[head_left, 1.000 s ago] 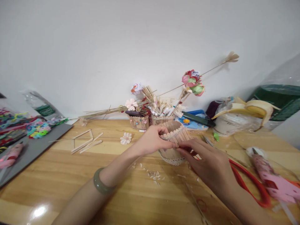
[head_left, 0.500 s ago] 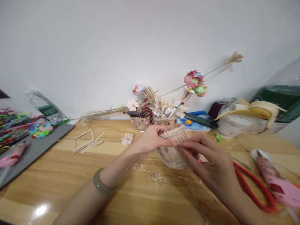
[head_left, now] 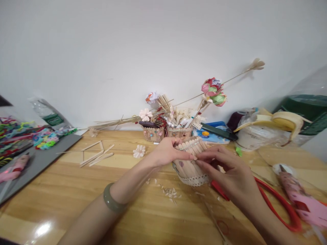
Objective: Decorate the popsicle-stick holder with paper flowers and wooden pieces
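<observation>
A small basket made of wooden craft sticks (head_left: 187,166), with lace along its lower edge and a line of trim near its top, is tilted above the table. My left hand (head_left: 170,149) is closed around its upper left side, thumb lying across the sticks. At the basket's right side my right hand (head_left: 224,166) is closed in a pinch against the wall, close to the left thumb tip. Whatever those fingertips hold is too small or too hidden to make out. Red-handled scissors (head_left: 279,202) lie partly behind my right hand.
Two decorated stick pots (head_left: 153,134) with pens and paper flowers (head_left: 212,87) stand against the wall. Loose craft sticks (head_left: 95,156), a pale flower (head_left: 139,151) and wood chips (head_left: 170,192) lie on the table. A pink glue gun (head_left: 304,200) lies right; a banana peel (head_left: 276,120) sits behind.
My right hand has shifted very slightly, uncovering more of the red piece beneath it. Both hands keep their places on the basket, which has barely moved.
</observation>
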Action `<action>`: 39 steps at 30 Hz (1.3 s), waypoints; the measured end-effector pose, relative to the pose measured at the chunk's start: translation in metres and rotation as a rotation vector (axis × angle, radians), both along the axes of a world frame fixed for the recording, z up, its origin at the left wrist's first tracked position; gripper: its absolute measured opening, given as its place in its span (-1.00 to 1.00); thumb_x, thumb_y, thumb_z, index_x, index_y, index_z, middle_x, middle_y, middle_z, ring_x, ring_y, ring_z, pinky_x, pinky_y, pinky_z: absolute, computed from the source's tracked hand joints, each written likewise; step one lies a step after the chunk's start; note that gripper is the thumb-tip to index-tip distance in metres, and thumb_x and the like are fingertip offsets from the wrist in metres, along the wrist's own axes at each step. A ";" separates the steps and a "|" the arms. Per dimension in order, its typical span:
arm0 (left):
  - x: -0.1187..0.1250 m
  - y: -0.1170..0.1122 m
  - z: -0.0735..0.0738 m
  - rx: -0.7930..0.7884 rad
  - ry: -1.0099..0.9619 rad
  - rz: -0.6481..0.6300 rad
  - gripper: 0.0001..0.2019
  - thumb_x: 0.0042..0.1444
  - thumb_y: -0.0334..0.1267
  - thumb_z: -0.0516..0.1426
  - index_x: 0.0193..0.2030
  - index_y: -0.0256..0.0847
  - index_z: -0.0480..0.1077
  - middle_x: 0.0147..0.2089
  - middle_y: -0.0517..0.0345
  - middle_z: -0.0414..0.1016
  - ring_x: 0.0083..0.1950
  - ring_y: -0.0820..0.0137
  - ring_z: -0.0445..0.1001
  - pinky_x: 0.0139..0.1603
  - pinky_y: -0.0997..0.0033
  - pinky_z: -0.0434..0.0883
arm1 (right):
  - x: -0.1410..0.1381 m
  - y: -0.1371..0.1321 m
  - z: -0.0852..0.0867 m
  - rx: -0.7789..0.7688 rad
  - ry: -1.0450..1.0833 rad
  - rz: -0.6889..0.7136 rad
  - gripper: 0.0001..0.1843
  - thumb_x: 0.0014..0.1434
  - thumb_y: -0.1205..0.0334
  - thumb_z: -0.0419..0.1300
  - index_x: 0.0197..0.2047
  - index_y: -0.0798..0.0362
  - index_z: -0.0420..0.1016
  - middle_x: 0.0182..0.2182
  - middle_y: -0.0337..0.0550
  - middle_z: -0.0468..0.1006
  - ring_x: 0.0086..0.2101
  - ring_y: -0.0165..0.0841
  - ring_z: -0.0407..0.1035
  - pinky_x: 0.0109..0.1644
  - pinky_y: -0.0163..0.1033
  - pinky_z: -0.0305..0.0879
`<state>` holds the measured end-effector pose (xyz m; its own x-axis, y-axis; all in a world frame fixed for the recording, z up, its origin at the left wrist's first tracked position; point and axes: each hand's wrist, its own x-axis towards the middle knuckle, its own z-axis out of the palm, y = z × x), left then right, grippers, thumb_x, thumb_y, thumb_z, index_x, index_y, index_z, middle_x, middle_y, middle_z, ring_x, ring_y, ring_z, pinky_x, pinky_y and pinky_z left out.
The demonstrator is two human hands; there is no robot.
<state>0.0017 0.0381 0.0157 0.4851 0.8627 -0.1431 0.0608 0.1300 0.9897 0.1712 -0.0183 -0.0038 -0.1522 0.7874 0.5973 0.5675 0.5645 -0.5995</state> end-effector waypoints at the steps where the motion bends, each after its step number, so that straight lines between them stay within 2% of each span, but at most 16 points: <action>1: 0.001 0.000 0.000 -0.001 -0.001 0.005 -0.79 -0.34 -0.29 0.33 -0.52 -0.29 0.42 -0.58 0.29 0.40 -0.58 0.56 0.33 -0.54 0.53 0.30 | 0.000 0.000 0.000 0.000 0.005 -0.004 -0.91 0.11 0.34 0.18 -0.31 0.00 0.51 -0.42 -0.20 0.45 -0.46 -0.46 0.31 -0.51 -0.38 0.22; 7: 0.000 0.000 0.001 -0.001 -0.001 -0.004 -0.74 -0.36 -0.25 0.35 -0.52 -0.28 0.40 -0.56 0.30 0.38 -0.55 0.54 0.33 -0.51 0.51 0.31 | 0.001 -0.001 0.000 0.094 -0.071 -0.023 -0.90 0.12 0.34 0.17 -0.30 -0.01 0.50 -0.41 -0.20 0.45 -0.44 -0.44 0.32 -0.46 -0.35 0.23; 14: -0.005 0.001 0.002 -0.006 -0.045 -0.040 -0.73 -0.35 -0.25 0.36 -0.50 -0.29 0.42 -0.52 0.29 0.41 -0.49 0.55 0.34 -0.44 0.54 0.27 | 0.001 -0.002 0.004 0.155 -0.145 -0.020 -0.91 0.12 0.38 0.17 -0.33 0.02 0.48 -0.43 -0.21 0.43 -0.51 -0.49 0.30 -0.47 -0.36 0.25; 24: -0.005 0.001 0.005 0.003 -0.010 -0.028 -0.78 -0.27 -0.27 0.29 -0.58 -0.28 0.32 -0.57 0.31 0.30 -0.51 0.57 0.25 -0.46 0.53 0.15 | -0.001 -0.004 0.006 0.174 -0.188 -0.011 -0.92 0.12 0.39 0.16 -0.34 0.07 0.47 -0.44 -0.19 0.42 -0.53 -0.52 0.29 -0.52 -0.40 0.25; 29: -0.005 0.001 0.005 0.011 -0.002 -0.027 -0.77 -0.25 -0.26 0.28 -0.58 -0.28 0.30 -0.57 0.31 0.29 -0.52 0.57 0.24 -0.45 0.52 0.15 | -0.003 -0.006 0.008 0.208 -0.231 -0.069 -0.92 0.13 0.32 0.15 -0.37 0.05 0.47 -0.44 -0.17 0.44 -0.51 -0.48 0.33 -0.53 -0.39 0.28; 33: -0.004 0.000 0.005 0.020 -0.006 -0.031 -0.79 -0.24 -0.26 0.28 -0.56 -0.29 0.33 -0.55 0.30 0.31 -0.51 0.57 0.25 -0.44 0.53 0.17 | -0.003 -0.005 0.007 0.211 -0.227 -0.060 -0.93 0.13 0.36 0.15 -0.37 0.06 0.46 -0.44 -0.17 0.44 -0.52 -0.49 0.32 -0.49 -0.39 0.29; 39: -0.004 -0.001 0.005 0.056 -0.013 -0.048 -0.80 -0.21 -0.26 0.28 -0.55 -0.28 0.34 -0.56 0.32 0.33 -0.51 0.57 0.28 -0.45 0.54 0.20 | -0.002 -0.006 0.001 0.414 -0.376 -0.140 -0.93 0.12 0.39 0.15 -0.32 0.07 0.45 -0.43 -0.16 0.48 -0.45 -0.45 0.39 -0.40 -0.37 0.32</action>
